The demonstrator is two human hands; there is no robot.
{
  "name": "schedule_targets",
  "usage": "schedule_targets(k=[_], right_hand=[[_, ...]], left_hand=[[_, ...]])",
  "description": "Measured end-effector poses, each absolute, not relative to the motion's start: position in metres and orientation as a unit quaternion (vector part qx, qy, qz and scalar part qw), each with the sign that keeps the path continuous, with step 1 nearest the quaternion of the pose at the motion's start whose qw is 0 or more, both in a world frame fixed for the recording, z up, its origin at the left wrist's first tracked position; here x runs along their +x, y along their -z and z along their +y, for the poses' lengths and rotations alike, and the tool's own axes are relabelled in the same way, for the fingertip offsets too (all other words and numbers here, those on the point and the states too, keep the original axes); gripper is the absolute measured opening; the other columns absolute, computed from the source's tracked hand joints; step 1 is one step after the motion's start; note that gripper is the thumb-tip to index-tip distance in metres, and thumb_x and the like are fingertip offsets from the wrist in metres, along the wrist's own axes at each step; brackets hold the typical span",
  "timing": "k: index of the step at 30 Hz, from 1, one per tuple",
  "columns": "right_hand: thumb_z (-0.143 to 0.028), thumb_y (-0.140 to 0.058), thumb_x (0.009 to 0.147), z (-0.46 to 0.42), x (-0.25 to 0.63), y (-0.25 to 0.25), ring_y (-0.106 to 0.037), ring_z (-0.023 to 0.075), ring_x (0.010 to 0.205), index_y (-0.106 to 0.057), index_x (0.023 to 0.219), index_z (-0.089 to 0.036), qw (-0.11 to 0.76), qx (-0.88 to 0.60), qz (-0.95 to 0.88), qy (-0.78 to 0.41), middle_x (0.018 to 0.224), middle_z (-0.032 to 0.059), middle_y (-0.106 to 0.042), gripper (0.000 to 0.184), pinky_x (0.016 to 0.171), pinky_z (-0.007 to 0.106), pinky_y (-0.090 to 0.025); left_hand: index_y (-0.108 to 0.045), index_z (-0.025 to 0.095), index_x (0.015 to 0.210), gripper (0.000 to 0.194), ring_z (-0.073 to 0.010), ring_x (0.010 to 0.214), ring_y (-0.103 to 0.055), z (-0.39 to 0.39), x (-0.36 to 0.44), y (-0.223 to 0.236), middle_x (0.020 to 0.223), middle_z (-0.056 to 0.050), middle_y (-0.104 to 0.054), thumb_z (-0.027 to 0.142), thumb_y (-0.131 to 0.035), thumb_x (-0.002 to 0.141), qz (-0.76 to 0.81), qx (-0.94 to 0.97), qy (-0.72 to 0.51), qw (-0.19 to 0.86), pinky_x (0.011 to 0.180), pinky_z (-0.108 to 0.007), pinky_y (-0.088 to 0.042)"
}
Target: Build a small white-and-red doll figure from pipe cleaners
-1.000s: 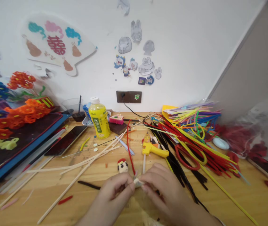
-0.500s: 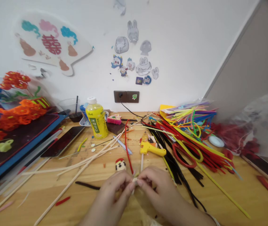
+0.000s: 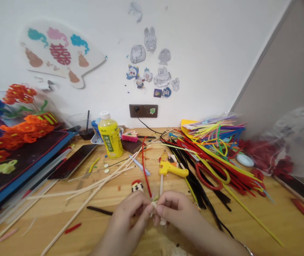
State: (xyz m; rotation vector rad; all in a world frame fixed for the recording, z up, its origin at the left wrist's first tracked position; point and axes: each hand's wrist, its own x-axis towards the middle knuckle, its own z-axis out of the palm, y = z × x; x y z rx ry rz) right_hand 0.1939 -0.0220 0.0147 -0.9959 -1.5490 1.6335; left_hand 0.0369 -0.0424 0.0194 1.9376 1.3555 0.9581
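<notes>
Low in the middle of the view, my left hand (image 3: 130,222) and my right hand (image 3: 177,215) meet fingertip to fingertip. Both pinch a small cream pipe cleaner piece (image 3: 154,205), mostly hidden by the fingers. Just beyond my left hand is a small doll's head (image 3: 137,186) with a red top and black features. A yellow glue gun (image 3: 172,168) lies past my right hand, its pale glue stick pointing towards my fingers. A red pipe cleaner (image 3: 146,169) ends near my fingertips, and a short black one (image 3: 99,210) lies left of my left hand.
Cream pipe cleaners (image 3: 98,183) cross the table at left, near a dark phone (image 3: 73,161) and a yellow drink bottle (image 3: 111,138). Red-handled scissors (image 3: 208,181) and heaped coloured pipe cleaners (image 3: 221,153) lie right. Orange fuzzy flowers (image 3: 26,131) stand far left.
My right hand's fingers have shifted slightly around the cream piece, and a pale end now shows beneath them. The view has tilted a little; the table things lie as before.
</notes>
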Motion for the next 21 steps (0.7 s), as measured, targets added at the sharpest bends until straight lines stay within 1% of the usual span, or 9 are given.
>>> schedule_targets(k=[2, 6, 8, 11, 13, 14, 17, 19, 21], right_hand=[[-0.032, -0.056, 0.076, -0.021, 0.194, -0.014, -0.047, 0.0099, 0.053, -0.052, 0.061, -0.016, 0.329, -0.39, -0.606, -0.61, 0.056, -0.0017, -0.054, 0.022, 0.054, 0.021, -0.036], [-0.015, -0.052, 0.074, -0.022, 0.195, -0.013, -0.046, 0.0097, 0.056, -0.057, 0.06, -0.016, 0.318, -0.426, -0.701, -0.476, 0.057, -0.0025, -0.053, 0.014, 0.051, 0.019, -0.033], [-0.013, -0.052, 0.074, -0.024, 0.195, -0.015, -0.047, 0.0098, 0.057, -0.06, 0.062, -0.016, 0.305, -0.429, -0.725, -0.444, 0.059, -0.0018, -0.055, 0.014, 0.051, 0.019, -0.033], [-0.016, -0.053, 0.075, -0.024, 0.195, -0.018, -0.048, 0.0102, 0.057, -0.061, 0.066, -0.016, 0.309, -0.436, -0.72, -0.443, 0.06, -0.0014, -0.055, 0.012, 0.051, 0.019, -0.033], [-0.023, -0.053, 0.076, -0.023, 0.196, -0.019, -0.046, 0.0099, 0.054, -0.058, 0.064, -0.016, 0.324, -0.443, -0.696, -0.463, 0.056, -0.0019, -0.052, 0.015, 0.05, 0.02, -0.033], [-0.028, -0.053, 0.077, -0.022, 0.196, -0.019, -0.045, 0.0096, 0.052, -0.055, 0.062, -0.016, 0.331, -0.439, -0.677, -0.489, 0.054, -0.0022, -0.05, 0.02, 0.049, 0.02, -0.033], [-0.045, -0.053, 0.077, -0.023, 0.192, -0.015, -0.043, 0.0084, 0.046, -0.049, 0.059, -0.017, 0.323, -0.396, -0.595, -0.621, 0.051, -0.0019, -0.051, 0.034, 0.047, 0.02, -0.034], [-0.054, -0.055, 0.073, -0.026, 0.189, -0.011, -0.044, 0.0079, 0.044, -0.051, 0.06, -0.016, 0.31, -0.368, -0.525, -0.701, 0.051, -0.0014, -0.052, 0.04, 0.046, 0.02, -0.035], [-0.057, -0.058, 0.07, -0.029, 0.185, -0.006, -0.046, 0.008, 0.044, -0.055, 0.062, -0.014, 0.308, -0.35, -0.475, -0.747, 0.053, -0.0002, -0.053, 0.044, 0.046, 0.02, -0.037]], left_hand=[[-0.054, 0.018, 0.062, 0.025, -0.0128, 0.059, -0.051, -0.041, 0.034, -0.015, 0.062, 0.0, -0.054, 0.022, -0.045, 0.085, 0.502, 0.763, -0.321, 0.25, 0.056, -0.021, -0.039], [-0.052, 0.019, 0.064, 0.02, -0.0124, 0.058, -0.05, -0.041, 0.032, -0.012, 0.062, 0.001, -0.055, 0.018, -0.047, 0.084, 0.486, 0.811, -0.25, 0.211, 0.054, -0.02, -0.038], [-0.052, 0.019, 0.066, 0.021, -0.0125, 0.059, -0.052, -0.042, 0.032, -0.014, 0.063, 0.001, -0.056, 0.017, -0.045, 0.085, 0.461, 0.832, -0.235, 0.199, 0.055, -0.02, -0.038], [-0.052, 0.019, 0.066, 0.024, -0.0123, 0.059, -0.053, -0.042, 0.033, -0.017, 0.062, 0.0, -0.056, 0.015, -0.041, 0.086, 0.447, 0.838, -0.267, 0.166, 0.055, -0.019, -0.039], [-0.05, 0.018, 0.062, 0.027, -0.0115, 0.056, -0.052, -0.042, 0.033, -0.019, 0.058, 0.001, -0.054, 0.015, -0.04, 0.087, 0.463, 0.82, -0.309, 0.134, 0.053, -0.018, -0.039], [-0.05, 0.018, 0.061, 0.029, -0.0111, 0.054, -0.052, -0.042, 0.033, -0.019, 0.057, 0.001, -0.053, 0.015, -0.04, 0.087, 0.471, 0.809, -0.331, 0.121, 0.052, -0.018, -0.038], [-0.051, 0.018, 0.059, 0.03, -0.0105, 0.052, -0.052, -0.044, 0.033, -0.019, 0.055, 0.001, -0.053, 0.017, -0.04, 0.087, 0.477, 0.785, -0.383, 0.099, 0.052, -0.017, -0.039], [-0.052, 0.018, 0.059, 0.031, -0.0103, 0.051, -0.053, -0.046, 0.034, -0.018, 0.054, 0.001, -0.053, 0.019, -0.04, 0.088, 0.479, 0.773, -0.402, 0.106, 0.051, -0.017, -0.039], [-0.051, 0.018, 0.056, 0.034, -0.01, 0.05, -0.053, -0.047, 0.036, -0.017, 0.053, 0.001, -0.053, 0.021, -0.041, 0.088, 0.488, 0.758, -0.41, 0.134, 0.051, -0.017, -0.039]])
